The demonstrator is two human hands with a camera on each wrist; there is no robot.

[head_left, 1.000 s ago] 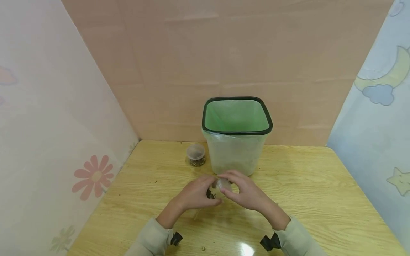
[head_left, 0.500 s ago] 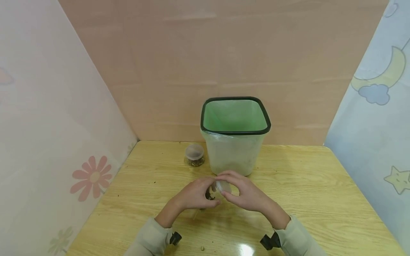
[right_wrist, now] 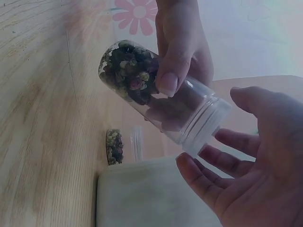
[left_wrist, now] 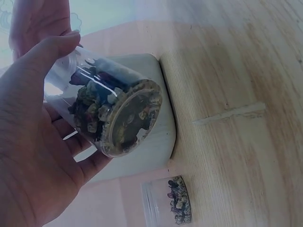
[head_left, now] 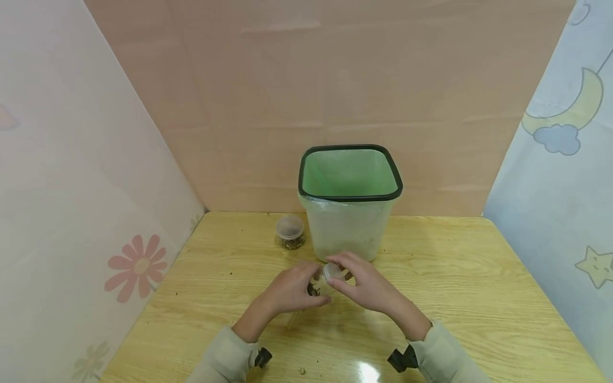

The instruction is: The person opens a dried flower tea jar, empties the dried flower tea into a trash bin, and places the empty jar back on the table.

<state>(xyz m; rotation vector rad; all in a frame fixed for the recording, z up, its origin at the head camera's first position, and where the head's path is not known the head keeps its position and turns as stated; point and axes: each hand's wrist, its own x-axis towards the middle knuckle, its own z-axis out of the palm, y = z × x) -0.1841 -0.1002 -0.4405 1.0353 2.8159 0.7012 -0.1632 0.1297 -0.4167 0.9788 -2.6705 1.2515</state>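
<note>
My left hand grips a clear plastic jar round its side, tilted, with its base toward the left wrist camera. Dried flower buds and dark leaves lie gathered at the base end. A translucent screw lid caps the other end. Around that lid my right hand holds its fingers spread and bent. In the right wrist view its thumb stands apart from the lid, while the other fingertips are right at the lid's edge.
Behind the hands stands a pale green bin with a black rim. A second, shorter jar of dried bits is left of it. A pale strip and small crumbs lie on the wooden table.
My right fingers and thumb have shifted on the lid, moving slightly up and away from its edge. The left hand keeps its hold on the jar.
</note>
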